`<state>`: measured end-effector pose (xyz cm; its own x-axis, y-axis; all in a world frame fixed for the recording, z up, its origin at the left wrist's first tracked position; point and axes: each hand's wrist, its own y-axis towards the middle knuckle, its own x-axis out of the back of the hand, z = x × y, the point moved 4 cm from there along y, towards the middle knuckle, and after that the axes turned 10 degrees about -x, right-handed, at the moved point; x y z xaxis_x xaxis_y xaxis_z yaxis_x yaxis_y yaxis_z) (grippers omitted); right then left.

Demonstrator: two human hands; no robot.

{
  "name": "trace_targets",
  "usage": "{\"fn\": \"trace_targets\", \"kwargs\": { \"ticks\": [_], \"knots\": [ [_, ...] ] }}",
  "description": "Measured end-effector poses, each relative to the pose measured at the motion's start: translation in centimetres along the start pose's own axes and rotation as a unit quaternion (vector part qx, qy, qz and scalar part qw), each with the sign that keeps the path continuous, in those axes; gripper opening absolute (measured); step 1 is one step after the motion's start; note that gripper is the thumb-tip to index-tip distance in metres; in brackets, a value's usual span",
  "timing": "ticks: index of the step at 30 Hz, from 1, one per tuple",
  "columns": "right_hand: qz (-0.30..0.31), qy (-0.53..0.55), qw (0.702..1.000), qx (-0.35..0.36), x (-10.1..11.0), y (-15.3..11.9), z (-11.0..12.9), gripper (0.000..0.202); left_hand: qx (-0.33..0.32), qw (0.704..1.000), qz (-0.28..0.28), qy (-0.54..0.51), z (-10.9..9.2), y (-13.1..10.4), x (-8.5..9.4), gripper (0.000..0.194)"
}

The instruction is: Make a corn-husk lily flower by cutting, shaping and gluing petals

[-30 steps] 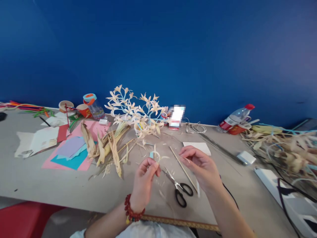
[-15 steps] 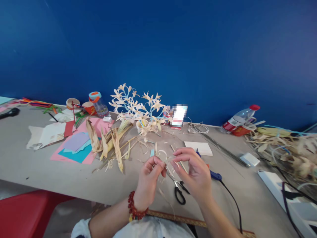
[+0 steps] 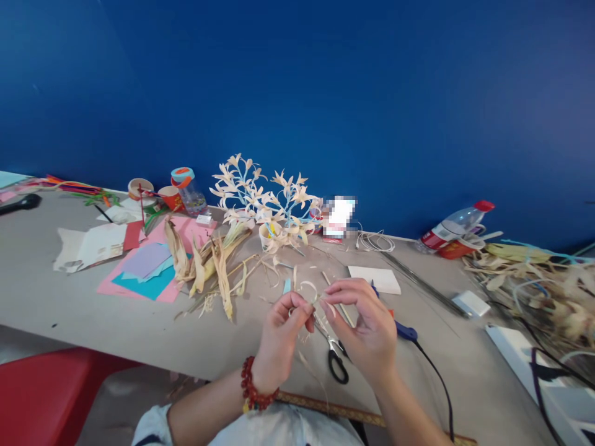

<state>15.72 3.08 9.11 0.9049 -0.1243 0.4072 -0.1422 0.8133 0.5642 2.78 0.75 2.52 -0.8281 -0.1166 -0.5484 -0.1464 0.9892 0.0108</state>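
Note:
My left hand (image 3: pixel 283 334), with a red bead bracelet at the wrist, pinches a thin pale husk strip (image 3: pixel 308 287) that curls up between my hands. Close beside it, the thumb and fingertips of my right hand (image 3: pixel 365 325) are bent around the strip's other end. Black-handled scissors (image 3: pixel 337 365) lie on the table under my hands, their blades partly hidden. A blue glue gun (image 3: pixel 406 331) with a black cord lies to the right, partly behind my right hand. Dried corn husks (image 3: pixel 222 272) lie to the left.
Pale husk flowers (image 3: pixel 253 195) rise from a cup at the back. Coloured paper (image 3: pixel 144 288) lies left. A bottle (image 3: pixel 458 226), a white card (image 3: pixel 376 279), wires (image 3: pixel 423 285), a power strip (image 3: pixel 515 359) and a heap of husks (image 3: pixel 553 285) are on the right.
The fingertips of my right hand have come slightly closer to the strip and my left hand. The camera view has shifted slightly; the objects on the table stay in place.

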Motion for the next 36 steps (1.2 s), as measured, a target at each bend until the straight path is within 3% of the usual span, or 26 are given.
{"fn": "trace_targets", "kwargs": {
  "ticks": [24,32,36],
  "knots": [
    [-0.025,-0.069,0.994,0.086,-0.44,-0.33,0.69,0.024,-0.001,1.0,0.003,-0.011,-0.1,-0.16,0.06,0.022],
    [0.005,-0.001,1.0,0.012,-0.01,-0.26,0.02,0.028,0.0,1.0,0.009,-0.008,0.01,-0.16,0.04,0.023],
    [0.011,-0.009,1.0,0.011,-0.22,-0.32,-0.04,0.026,-0.004,1.0,0.01,-0.003,0.27,-0.28,0.15,0.021]
  ]
}}
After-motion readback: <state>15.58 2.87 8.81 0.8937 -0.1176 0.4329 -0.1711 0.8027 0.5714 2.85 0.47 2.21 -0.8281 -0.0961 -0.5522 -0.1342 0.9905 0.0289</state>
